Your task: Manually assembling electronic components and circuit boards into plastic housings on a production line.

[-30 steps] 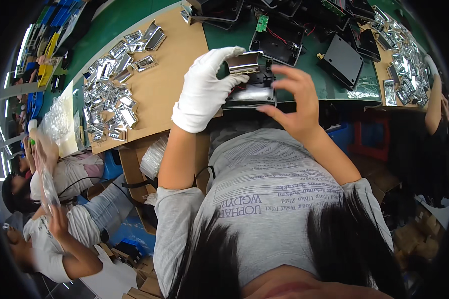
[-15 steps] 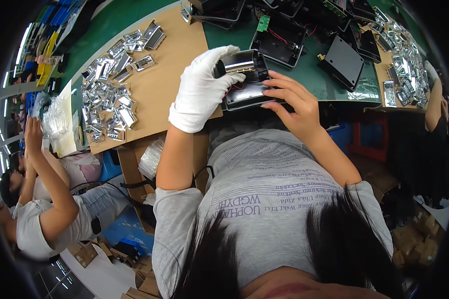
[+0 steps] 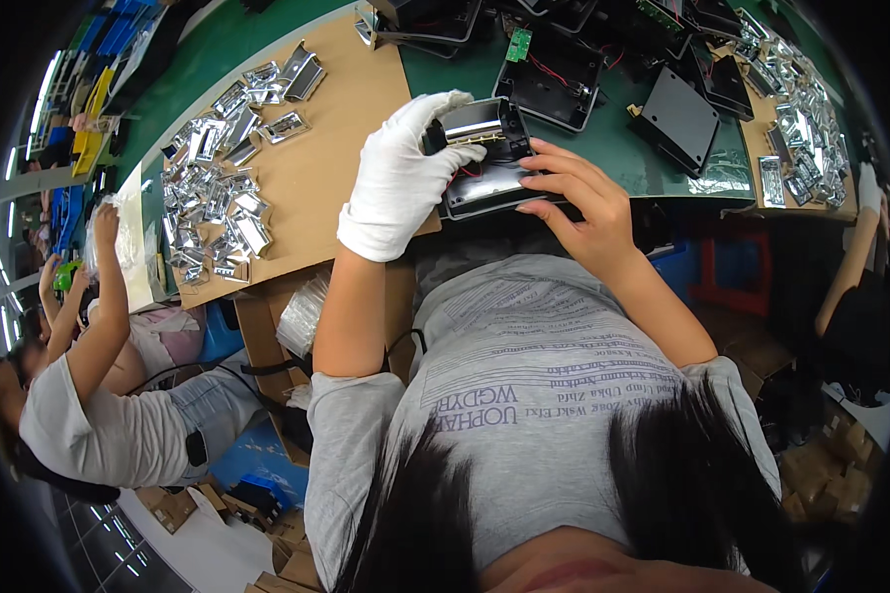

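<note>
Just in front of my body, at the table's near edge, I hold a black plastic housing (image 3: pixel 487 198) with shiny metal reflector pieces and a thin red wire inside. My left hand (image 3: pixel 396 173), in a white glove, grips its left side, with the thumb over a strip of brass-coloured contacts (image 3: pixel 473 140). My bare right hand (image 3: pixel 588 203) holds the right side, fingertips on the inner face and thumb at the lower edge. The glove and fingers hide parts of the housing.
Silvery reflector parts (image 3: pixel 208 148) lie heaped on a cardboard sheet (image 3: pixel 336 128) at the left, with another heap (image 3: pixel 811 128) far right. Black housings (image 3: pixel 554 84) with wires and a green circuit board (image 3: pixel 518 44) crowd the back. Co-workers sit at the left (image 3: pixel 119 425) and right.
My hands and the housing have hardly moved. The co-worker at the left has shifted and now lifts clear plastic; the co-worker's gloved hand at the right has moved lower.
</note>
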`<action>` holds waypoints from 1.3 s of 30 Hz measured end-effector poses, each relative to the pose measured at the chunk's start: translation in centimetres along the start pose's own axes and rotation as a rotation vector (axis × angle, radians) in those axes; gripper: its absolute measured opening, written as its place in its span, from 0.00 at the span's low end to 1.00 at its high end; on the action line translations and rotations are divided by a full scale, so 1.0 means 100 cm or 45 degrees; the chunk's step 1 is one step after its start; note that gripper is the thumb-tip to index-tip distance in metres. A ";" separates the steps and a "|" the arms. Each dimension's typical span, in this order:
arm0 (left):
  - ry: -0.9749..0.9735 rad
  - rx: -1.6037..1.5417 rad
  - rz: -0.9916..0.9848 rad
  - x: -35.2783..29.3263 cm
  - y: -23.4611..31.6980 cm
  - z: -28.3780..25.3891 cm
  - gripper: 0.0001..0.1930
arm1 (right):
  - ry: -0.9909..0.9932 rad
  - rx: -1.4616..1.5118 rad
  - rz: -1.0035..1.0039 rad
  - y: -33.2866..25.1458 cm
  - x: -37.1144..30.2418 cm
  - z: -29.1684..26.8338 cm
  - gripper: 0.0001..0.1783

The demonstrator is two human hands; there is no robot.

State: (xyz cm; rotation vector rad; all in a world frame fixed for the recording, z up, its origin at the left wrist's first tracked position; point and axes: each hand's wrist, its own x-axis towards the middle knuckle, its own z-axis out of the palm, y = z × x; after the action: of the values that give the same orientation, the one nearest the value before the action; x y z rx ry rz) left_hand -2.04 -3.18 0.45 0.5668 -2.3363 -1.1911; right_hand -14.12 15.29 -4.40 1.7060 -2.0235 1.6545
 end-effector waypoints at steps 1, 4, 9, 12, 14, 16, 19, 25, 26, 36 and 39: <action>0.010 0.002 0.006 -0.001 -0.001 0.000 0.28 | 0.002 -0.003 -0.007 0.000 0.000 0.000 0.09; 0.023 0.044 0.035 -0.001 -0.002 0.001 0.28 | 0.008 -0.023 -0.015 0.000 0.001 0.001 0.09; 0.058 0.209 0.097 0.000 -0.001 0.003 0.27 | 0.010 -0.048 -0.034 0.001 0.000 0.001 0.09; 0.060 0.291 0.116 0.000 -0.001 0.004 0.27 | 0.014 -0.040 -0.031 0.001 -0.001 0.002 0.09; 0.014 0.444 0.170 0.002 0.002 0.002 0.25 | 0.013 -0.040 -0.030 0.001 -0.001 0.001 0.09; -0.076 0.750 0.281 0.006 0.008 -0.001 0.22 | 0.013 -0.041 -0.032 0.001 0.000 0.001 0.09; -0.144 1.015 0.332 0.009 0.018 0.002 0.19 | 0.010 -0.038 -0.030 0.001 0.000 0.001 0.09; -0.290 1.299 0.321 0.014 0.022 0.006 0.13 | 0.017 -0.026 -0.013 0.000 -0.002 0.002 0.09; -0.325 1.270 0.317 0.016 0.021 0.005 0.12 | 0.018 -0.022 -0.006 0.001 -0.002 0.002 0.09; -0.449 1.300 0.135 0.025 0.032 0.005 0.12 | -0.012 -0.033 0.002 -0.001 0.000 0.002 0.09; -0.526 1.010 0.054 0.029 0.032 -0.017 0.14 | -0.017 -0.013 0.003 0.001 -0.001 0.000 0.10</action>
State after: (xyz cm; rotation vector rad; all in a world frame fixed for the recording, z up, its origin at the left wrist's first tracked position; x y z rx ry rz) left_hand -3.95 -4.07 4.58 0.5428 -3.1482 -0.3238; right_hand -14.13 15.33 -4.47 1.7172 -2.0367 1.6349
